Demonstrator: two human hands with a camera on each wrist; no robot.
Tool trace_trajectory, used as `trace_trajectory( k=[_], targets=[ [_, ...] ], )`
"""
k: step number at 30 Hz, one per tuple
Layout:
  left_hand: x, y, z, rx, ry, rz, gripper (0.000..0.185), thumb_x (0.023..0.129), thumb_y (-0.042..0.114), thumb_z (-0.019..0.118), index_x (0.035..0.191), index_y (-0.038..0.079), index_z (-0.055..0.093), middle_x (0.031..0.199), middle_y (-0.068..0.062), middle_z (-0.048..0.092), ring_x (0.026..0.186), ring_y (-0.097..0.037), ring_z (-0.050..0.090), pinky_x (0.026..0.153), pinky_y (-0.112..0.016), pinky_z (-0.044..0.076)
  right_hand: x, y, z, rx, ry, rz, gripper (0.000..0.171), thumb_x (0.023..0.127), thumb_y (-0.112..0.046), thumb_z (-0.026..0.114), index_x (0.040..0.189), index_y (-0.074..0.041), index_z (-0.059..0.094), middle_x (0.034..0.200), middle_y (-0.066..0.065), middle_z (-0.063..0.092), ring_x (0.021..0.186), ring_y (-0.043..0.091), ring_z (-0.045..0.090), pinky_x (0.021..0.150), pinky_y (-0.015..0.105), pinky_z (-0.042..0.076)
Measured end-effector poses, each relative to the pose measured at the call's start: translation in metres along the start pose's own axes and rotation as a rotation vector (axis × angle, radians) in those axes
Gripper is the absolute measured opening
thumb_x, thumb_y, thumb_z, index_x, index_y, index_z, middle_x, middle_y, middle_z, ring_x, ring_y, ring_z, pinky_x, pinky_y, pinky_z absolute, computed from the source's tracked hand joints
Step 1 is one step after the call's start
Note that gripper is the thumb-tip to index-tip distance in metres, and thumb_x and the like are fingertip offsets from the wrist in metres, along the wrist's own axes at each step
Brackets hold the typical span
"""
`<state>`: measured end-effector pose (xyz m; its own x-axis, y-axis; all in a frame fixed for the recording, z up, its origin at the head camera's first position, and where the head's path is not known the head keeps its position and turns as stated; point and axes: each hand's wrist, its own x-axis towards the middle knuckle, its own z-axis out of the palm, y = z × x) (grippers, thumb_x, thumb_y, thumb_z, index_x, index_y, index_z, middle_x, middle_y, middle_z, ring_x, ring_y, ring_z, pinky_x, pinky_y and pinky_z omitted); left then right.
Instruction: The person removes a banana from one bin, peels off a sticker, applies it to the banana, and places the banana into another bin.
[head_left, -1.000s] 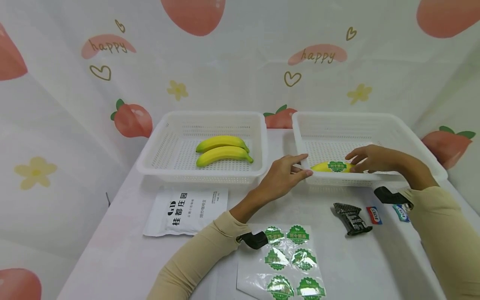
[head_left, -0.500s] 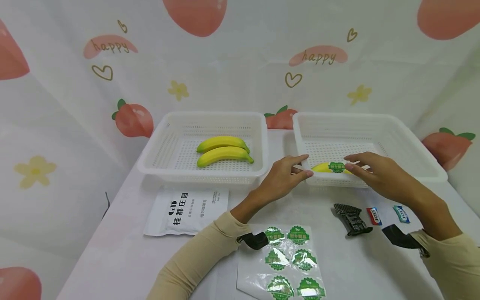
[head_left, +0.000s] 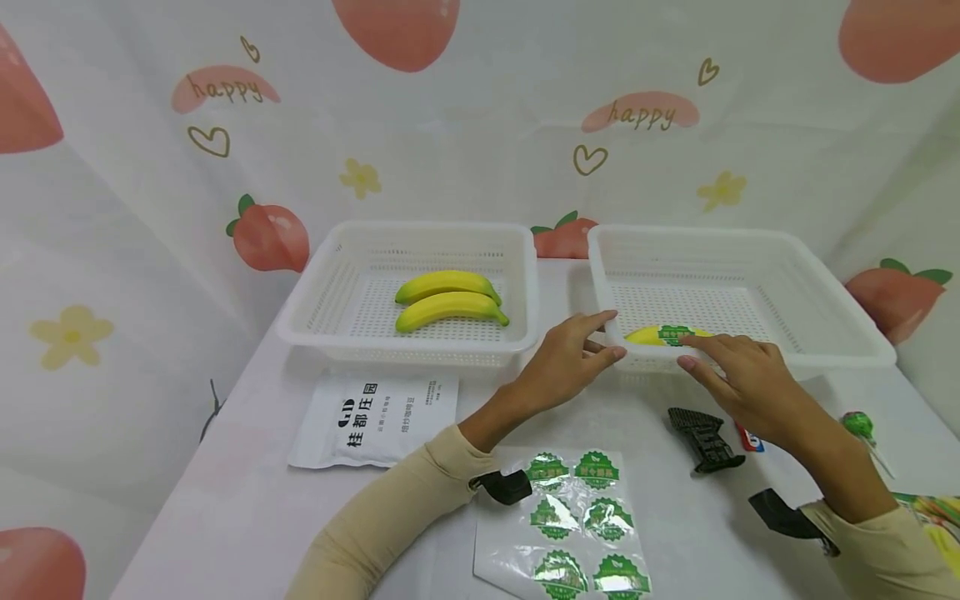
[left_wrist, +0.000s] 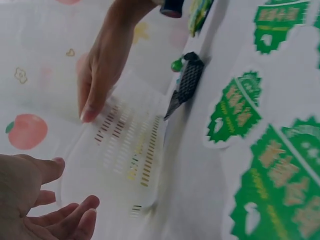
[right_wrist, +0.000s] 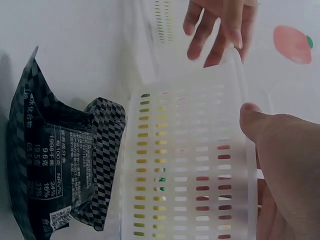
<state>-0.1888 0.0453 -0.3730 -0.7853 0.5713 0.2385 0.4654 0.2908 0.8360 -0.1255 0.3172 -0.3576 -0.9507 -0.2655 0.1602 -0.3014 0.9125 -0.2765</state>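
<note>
In the head view my left hand [head_left: 562,362] touches the front left corner of the right white basket [head_left: 840,361], thumb and forefinger stretched out. My right hand [head_left: 757,387] grips that basket's front rim. In the right wrist view its thumb [right_wrist: 252,120] lies on the outer side and the fingers are partly hidden behind the wall. Inside lies a yellow banana [head_left: 643,336] with a green sticker [head_left: 672,335], its right end covered by the right hand. Two plain bananas [head_left: 450,308] lie side by side in the left basket [head_left: 360,340].
A white coffee bag [head_left: 390,417] lies before the left basket. Nearer the front is a sheet of green stickers [head_left: 555,517]. At right are a black-wrapped snack [head_left: 705,440], a small red packet [head_left: 750,440], a green lollipop [head_left: 857,423] and a colourful packet [head_left: 947,533].
My right hand has let go of the stickered banana, drawn back toward me and come onto the basket's front rim. The left hand stays at the corner.
</note>
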Motion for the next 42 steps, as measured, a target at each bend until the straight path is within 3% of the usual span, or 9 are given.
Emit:
trace_trajectory(
  k=[4, 9, 13, 18, 22, 27, 36, 42],
  targets=[
    [-0.016, 0.002, -0.006, 0.079, -0.039, 0.058, 0.061, 0.106, 0.026, 0.069, 0.159, 0.008, 0.046, 0.144, -0.012, 0.058, 0.113, -0.015, 0.073, 0.09, -0.017, 0.056, -0.001, 0.002, 0.001, 0.009, 0.028, -0.005, 0.05, 0.112, -0.039, 0.052, 0.147, -0.004, 0.056, 0.144, 0.031, 0.059, 0.132, 0.055, 0.048, 0.1, 0.068, 0.029],
    [-0.049, 0.01, -0.026, 0.235, -0.056, 0.218, 0.05, 0.104, 0.02, 0.071, 0.15, 0.006, 0.058, 0.139, -0.01, 0.063, 0.119, -0.022, 0.069, 0.098, -0.021, 0.054, -0.004, 0.003, 0.002, 0.016, 0.045, 0.004, 0.05, 0.112, -0.039, 0.052, 0.146, -0.003, 0.057, 0.143, 0.032, 0.059, 0.133, 0.056, 0.047, 0.1, 0.069, 0.028],
    [-0.077, 0.01, -0.048, 0.369, 0.021, 0.321, 0.04, 0.101, 0.016, 0.075, 0.139, 0.007, 0.067, 0.134, -0.008, 0.068, 0.122, -0.02, 0.067, 0.104, -0.026, 0.053, -0.005, 0.003, 0.002, 0.017, 0.055, 0.009, 0.049, 0.111, -0.037, 0.053, 0.146, -0.003, 0.057, 0.142, 0.034, 0.059, 0.133, 0.057, 0.046, 0.1, 0.069, 0.027],
    [-0.103, -0.002, -0.08, 0.555, 0.178, 0.357, 0.034, 0.099, 0.016, 0.077, 0.132, 0.009, 0.073, 0.128, -0.006, 0.071, 0.122, -0.022, 0.066, 0.105, -0.037, 0.054, -0.005, 0.003, 0.003, 0.014, 0.05, 0.019, 0.051, 0.112, -0.039, 0.053, 0.147, -0.002, 0.056, 0.14, 0.035, 0.059, 0.132, 0.059, 0.046, 0.101, 0.07, 0.027],
    [-0.116, -0.016, -0.108, 0.681, 0.28, 0.306, 0.038, 0.097, 0.018, 0.08, 0.133, 0.01, 0.073, 0.128, -0.006, 0.073, 0.124, -0.027, 0.065, 0.102, -0.048, 0.053, -0.005, 0.003, 0.003, 0.007, 0.048, 0.014, 0.052, 0.112, -0.039, 0.052, 0.147, -0.001, 0.056, 0.14, 0.035, 0.059, 0.131, 0.058, 0.046, 0.1, 0.069, 0.027],
    [-0.124, -0.03, -0.133, 0.73, 0.336, 0.177, 0.04, 0.094, 0.024, 0.083, 0.132, 0.013, 0.075, 0.125, -0.007, 0.076, 0.121, -0.031, 0.067, 0.093, -0.057, 0.051, -0.005, 0.003, 0.002, 0.001, 0.051, 0.003, 0.05, 0.111, -0.037, 0.055, 0.146, -0.001, 0.057, 0.143, 0.033, 0.059, 0.131, 0.057, 0.047, 0.099, 0.067, 0.029],
    [-0.124, -0.036, -0.149, 0.767, 0.261, 0.026, 0.036, 0.099, 0.04, 0.075, 0.124, 0.015, 0.081, 0.116, -0.002, 0.081, 0.113, -0.028, 0.074, 0.088, -0.052, 0.05, 0.002, -0.006, -0.005, 0.056, -0.02, 0.032, 0.054, 0.109, -0.041, 0.058, 0.147, -0.002, 0.057, 0.144, 0.033, 0.056, 0.13, 0.056, 0.048, 0.098, 0.07, 0.035],
    [-0.122, -0.032, -0.156, 0.69, 0.2, -0.062, 0.036, 0.099, 0.044, 0.074, 0.124, 0.018, 0.081, 0.113, 0.003, 0.081, 0.108, -0.028, 0.076, 0.093, -0.052, 0.055, 0.015, -0.029, -0.016, 0.19, -0.008, -0.001, 0.049, 0.109, -0.036, 0.061, 0.148, -0.007, 0.058, 0.147, 0.023, 0.055, 0.128, 0.046, 0.052, 0.092, 0.072, 0.049]
  ],
)
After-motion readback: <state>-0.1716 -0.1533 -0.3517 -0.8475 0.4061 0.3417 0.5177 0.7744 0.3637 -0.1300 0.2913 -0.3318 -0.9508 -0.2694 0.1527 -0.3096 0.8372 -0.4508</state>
